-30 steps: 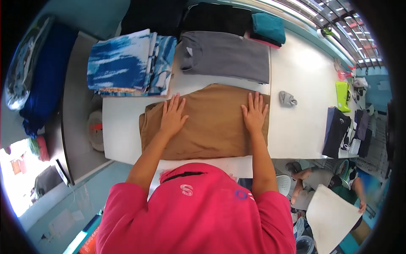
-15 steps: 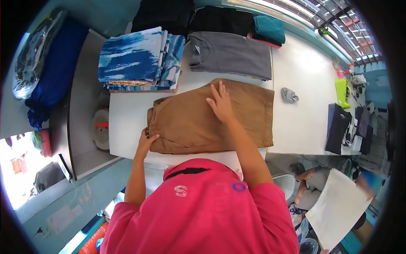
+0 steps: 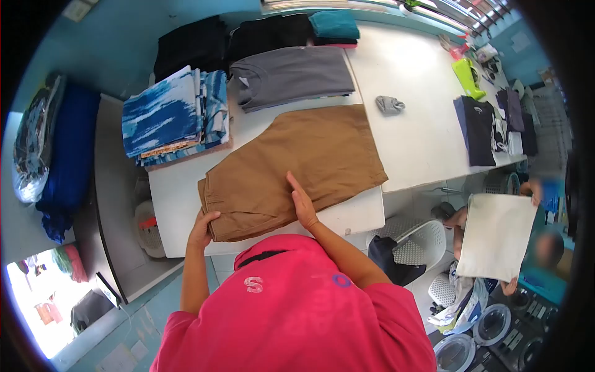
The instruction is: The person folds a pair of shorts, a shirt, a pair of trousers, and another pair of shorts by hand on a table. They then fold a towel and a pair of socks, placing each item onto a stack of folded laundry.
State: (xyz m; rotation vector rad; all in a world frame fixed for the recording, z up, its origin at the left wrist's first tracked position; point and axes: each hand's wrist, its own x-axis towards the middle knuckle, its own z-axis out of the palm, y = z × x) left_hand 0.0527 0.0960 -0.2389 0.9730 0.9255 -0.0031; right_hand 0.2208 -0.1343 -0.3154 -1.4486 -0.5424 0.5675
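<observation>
One folded brown garment (image 3: 297,164) lies on the white bench (image 3: 421,142), slanting, between the two hands. The left hand (image 3: 201,229) has a narrow grip on its near left corner, thumb on top, the other fingertips hidden. The right hand (image 3: 302,201) is open, fingers together, resting against its near edge without pinching it. Beyond lie one folded grey shirt (image 3: 294,74), two black piles (image 3: 271,36) and one teal folded cloth (image 3: 334,25); one blue-and-white stack (image 3: 161,111) sits to the far left. Bare bench runs along the near edge and widens rightward, around one small grey bundle (image 3: 389,105).
</observation>
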